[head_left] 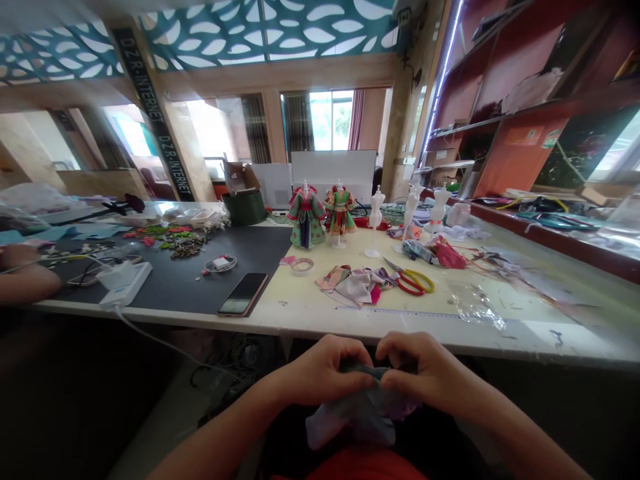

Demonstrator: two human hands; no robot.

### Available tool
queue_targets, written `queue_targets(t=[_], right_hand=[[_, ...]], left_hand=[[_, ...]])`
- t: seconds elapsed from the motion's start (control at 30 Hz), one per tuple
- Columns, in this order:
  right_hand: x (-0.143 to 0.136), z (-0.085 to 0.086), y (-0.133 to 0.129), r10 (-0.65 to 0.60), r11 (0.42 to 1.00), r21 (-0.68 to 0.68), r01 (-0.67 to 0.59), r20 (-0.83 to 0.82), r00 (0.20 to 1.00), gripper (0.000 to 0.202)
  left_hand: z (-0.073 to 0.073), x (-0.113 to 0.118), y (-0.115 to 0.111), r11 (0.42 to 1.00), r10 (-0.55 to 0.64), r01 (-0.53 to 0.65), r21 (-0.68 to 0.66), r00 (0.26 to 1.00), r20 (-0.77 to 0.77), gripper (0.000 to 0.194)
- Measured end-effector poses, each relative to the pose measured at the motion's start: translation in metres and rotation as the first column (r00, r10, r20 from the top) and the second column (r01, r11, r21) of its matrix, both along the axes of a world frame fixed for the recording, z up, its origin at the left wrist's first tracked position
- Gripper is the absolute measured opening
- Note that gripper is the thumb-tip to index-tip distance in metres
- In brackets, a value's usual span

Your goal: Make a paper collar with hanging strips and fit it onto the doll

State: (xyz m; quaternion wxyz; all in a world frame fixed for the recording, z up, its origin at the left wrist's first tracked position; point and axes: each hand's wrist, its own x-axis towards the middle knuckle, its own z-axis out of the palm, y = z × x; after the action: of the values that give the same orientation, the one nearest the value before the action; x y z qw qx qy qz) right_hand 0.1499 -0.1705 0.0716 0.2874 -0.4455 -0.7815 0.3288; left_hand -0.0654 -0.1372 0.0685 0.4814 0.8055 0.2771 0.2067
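Note:
Below the table's front edge, my left hand (333, 370) and my right hand (417, 370) are close together, thumbs nearly meeting. Both pinch the upper edge of a pale grey-blue and lilac cloth (350, 417), which hangs down over my lap. Fingertips and part of the cloth's top are hidden between the hands. On the table beyond lie crumpled fabric scraps (357, 283), scissors (413, 281) with red and yellow handles, and a roll of tape (302, 266). Two small dress forms wear a green robe (307, 220) and a green-and-orange robe (341, 212).
A phone (243, 294) and a white power strip (126, 285) lie on the dark mat (175, 287). Another person's arm (27, 275) rests at the far left. Bare white mannequins (376, 217), a ruler (390, 312) and a clear plastic bag (475, 303) are at centre and right.

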Motion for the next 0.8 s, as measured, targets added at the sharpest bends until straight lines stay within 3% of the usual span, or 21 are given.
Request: queue_targets(t=[0.1, 0.23, 0.37, 0.5, 0.57, 0.67, 0.73, 0.8], right_hand=[[-0.001, -0.003, 0.002, 0.072, 0.997, -0.027, -0.07, 0.08, 0.994, 0.019], [0.003, -0.004, 0.005, 0.12, 0.988, 0.1, -0.116, -0.032, 0.992, 0.017], [0.01, -0.005, 0.006, 0.082, 0.997, 0.0, -0.083, -0.155, 0.985, 0.016], [0.016, -0.007, 0.01, -0.04, 0.992, -0.122, 0.009, -0.26, 0.965, 0.025], [0.018, -0.008, 0.014, -0.107, 0.987, -0.15, 0.06, -0.325, 0.94, 0.028], [0.018, -0.01, 0.018, -0.158, 0.979, -0.18, 0.093, -0.387, 0.909, 0.028], [0.018, -0.011, 0.018, -0.145, 0.979, -0.191, 0.073, -0.394, 0.908, 0.03], [0.019, -0.011, 0.018, -0.099, 0.979, -0.201, 0.023, -0.375, 0.922, 0.032]], left_hand=[[-0.004, 0.0, 0.0, 1.0, -0.009, 0.009, 0.027, 1.0, -0.014, 0.015], [-0.004, -0.002, -0.001, 0.999, -0.031, 0.032, 0.041, 0.999, -0.007, 0.032], [-0.003, -0.001, -0.004, 0.981, 0.016, -0.02, 0.195, 1.0, 0.021, 0.048], [-0.004, -0.003, 0.0, 0.948, 0.164, -0.15, 0.28, 0.986, -0.028, 0.023], [-0.002, -0.007, 0.006, 0.946, 0.224, -0.207, 0.248, 0.974, -0.042, 0.01], [0.003, -0.014, 0.015, 0.95, 0.268, -0.272, 0.157, 0.962, 0.043, 0.006], [0.008, -0.016, 0.019, 0.954, 0.292, -0.298, 0.019, 0.944, 0.156, 0.006], [0.014, -0.015, 0.02, 0.94, 0.326, -0.275, -0.204, 0.9, 0.288, 0.008]])
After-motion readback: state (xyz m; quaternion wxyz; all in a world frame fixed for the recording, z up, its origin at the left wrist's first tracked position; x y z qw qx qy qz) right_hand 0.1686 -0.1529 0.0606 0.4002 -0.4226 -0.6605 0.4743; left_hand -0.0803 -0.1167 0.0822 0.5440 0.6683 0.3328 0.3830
